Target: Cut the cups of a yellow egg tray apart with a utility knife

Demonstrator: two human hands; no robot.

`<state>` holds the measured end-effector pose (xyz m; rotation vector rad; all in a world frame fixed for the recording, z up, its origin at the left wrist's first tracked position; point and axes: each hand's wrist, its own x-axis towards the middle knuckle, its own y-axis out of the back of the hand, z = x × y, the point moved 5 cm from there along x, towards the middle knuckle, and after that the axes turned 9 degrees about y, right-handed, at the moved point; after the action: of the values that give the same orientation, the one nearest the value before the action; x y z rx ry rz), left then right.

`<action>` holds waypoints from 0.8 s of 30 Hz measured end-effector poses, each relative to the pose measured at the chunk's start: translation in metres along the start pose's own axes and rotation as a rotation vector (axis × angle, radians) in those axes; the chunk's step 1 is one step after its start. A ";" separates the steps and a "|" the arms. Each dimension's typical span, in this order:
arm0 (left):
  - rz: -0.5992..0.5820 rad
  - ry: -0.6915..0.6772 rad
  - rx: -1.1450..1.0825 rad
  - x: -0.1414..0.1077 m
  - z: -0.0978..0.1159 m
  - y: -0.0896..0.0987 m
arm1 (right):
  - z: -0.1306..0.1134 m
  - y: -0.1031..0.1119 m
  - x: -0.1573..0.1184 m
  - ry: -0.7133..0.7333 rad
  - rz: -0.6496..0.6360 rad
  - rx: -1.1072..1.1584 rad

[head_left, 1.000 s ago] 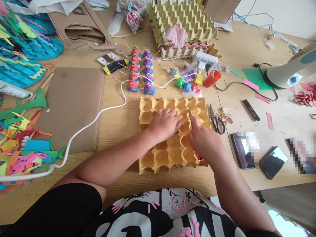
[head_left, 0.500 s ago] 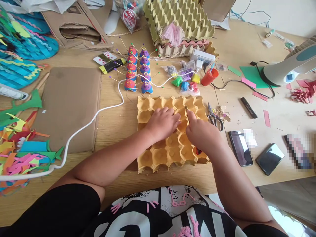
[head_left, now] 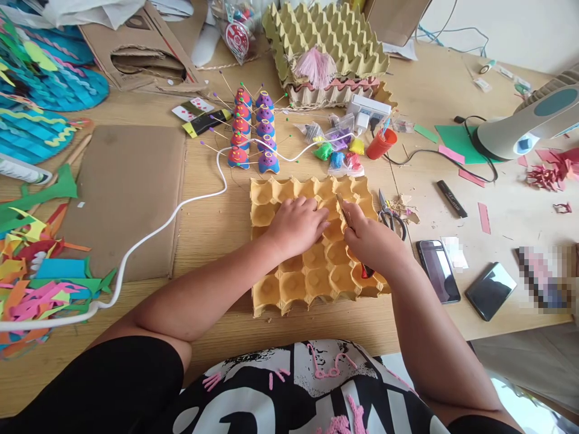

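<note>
A yellow egg tray of moulded pulp lies on the table in front of me. My left hand rests on its middle, fingers bent over the ridges and holding it down. In my right hand is a craft knife, gripped with its blade pointing away from me and its tip at the tray's right part. A red and black end of its handle shows below my palm. Scissors lie just right of the tray, partly behind my right hand.
Two rows of painted egg-cup figures stand beyond the tray, crossed by a white cable. Brown cardboard and paper scraps lie left. Phones, a red cup and a grey-white appliance are right. More egg trays are stacked behind.
My right hand has drawn slightly back toward me and tilted, so more of the knife's blade and red end shows. My left hand stays in place on the tray.
</note>
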<state>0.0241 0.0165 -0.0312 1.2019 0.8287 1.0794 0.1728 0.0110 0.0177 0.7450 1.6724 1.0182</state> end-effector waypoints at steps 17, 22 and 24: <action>-0.009 0.012 -0.004 0.000 0.000 0.000 | -0.005 0.007 0.023 -0.017 0.002 -0.034; -0.026 0.017 -0.026 0.000 0.000 0.001 | -0.010 0.002 0.000 -0.032 -0.032 -0.055; -0.023 0.018 -0.028 0.001 0.000 0.001 | -0.011 -0.001 -0.009 -0.054 -0.051 -0.069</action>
<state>0.0243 0.0169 -0.0300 1.1576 0.8369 1.0811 0.1654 0.0002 0.0225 0.6757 1.5937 1.0064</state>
